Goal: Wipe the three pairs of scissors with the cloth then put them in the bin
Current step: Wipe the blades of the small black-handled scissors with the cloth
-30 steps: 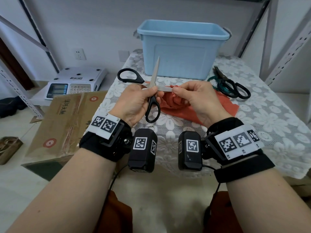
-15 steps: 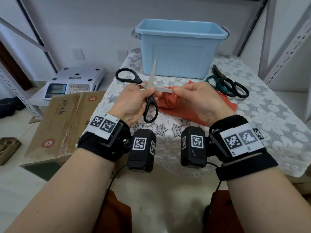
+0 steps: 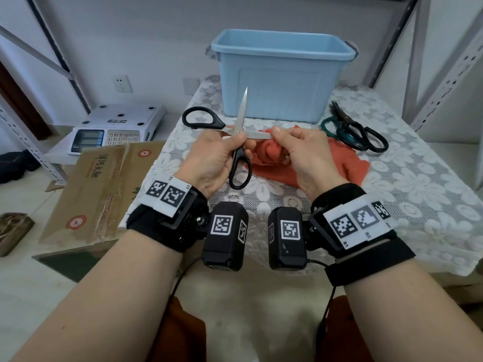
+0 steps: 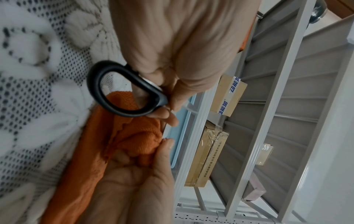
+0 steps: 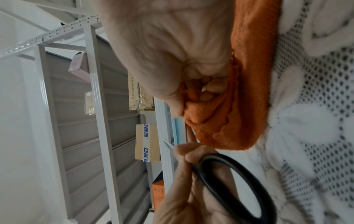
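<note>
Left hand (image 3: pixel 213 155) curled round the pivot of a pair of black-handled steel scissors (image 3: pixel 236 142), held spread wide above the near part of the lace-covered table (image 3: pixel 407 184): one blade pointing up toward the light blue plastic bin (image 3: pixel 283 74), the other lying level toward the right, one handle loop hanging below the fist, the other out to the left. Right hand (image 3: pixel 304 152) closed on a bunched fold of orange knitted cloth (image 3: pixel 271 152), thumb and fingertips pinching the tip of the level blade; rest of the cloth trailing down onto the table beneath both hands. Same grip in the left wrist view, lower loop (image 4: pixel 122 89) just beside the cloth; in the right wrist view, fingers (image 5: pixel 208 89) tucked into the orange folds. Two more pairs of scissors (image 3: pixel 358 133), one green-handled and one black-handled, lying together on the table right of the cloth, near the bin's front right corner. White electronic scale (image 3: pixel 115 126) and a brown cardboard box (image 3: pixel 102 184) on the left, off the table.
</note>
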